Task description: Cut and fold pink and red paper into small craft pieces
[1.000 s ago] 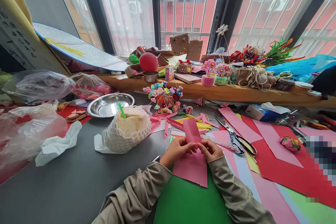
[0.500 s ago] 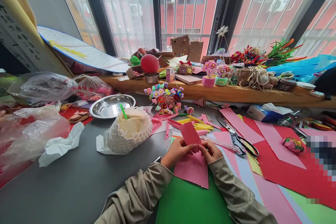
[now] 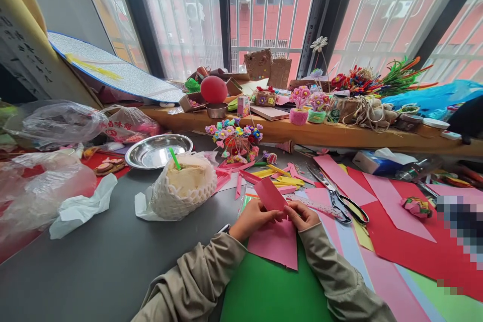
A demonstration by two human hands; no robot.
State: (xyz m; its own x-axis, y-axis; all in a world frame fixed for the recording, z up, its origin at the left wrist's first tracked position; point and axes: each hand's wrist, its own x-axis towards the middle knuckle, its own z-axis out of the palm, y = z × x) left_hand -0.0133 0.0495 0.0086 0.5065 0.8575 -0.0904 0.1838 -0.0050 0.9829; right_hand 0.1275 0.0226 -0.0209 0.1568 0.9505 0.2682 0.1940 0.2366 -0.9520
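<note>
Between my two hands is a piece of pink paper (image 3: 269, 194), its upper part standing up above my fingers. My left hand (image 3: 252, 220) pinches it from the left, thumb along its lower edge. From the right, my right hand (image 3: 302, 215) grips the same paper, thumb and fingertips closed at its edge. Under my hands a pink sheet (image 3: 275, 246) lies over a green board (image 3: 277, 292); whether it joins the held piece is hidden by my fingers. To the right of my right hand lie black-handled scissors (image 3: 335, 196).
A netted coconut (image 3: 184, 183) with a green straw and a steel plate (image 3: 132, 158) stand to the left. Red paper (image 3: 400, 236) and pink strips lie on the right. Behind are folded yellow strips (image 3: 289, 180), a bunch of crocheted flowers (image 3: 237, 141) and the crowded sill (image 3: 277, 136).
The whole view has shifted slightly. Both hands keep hold of the pink paper, whose raised part leans a little more to the left.
</note>
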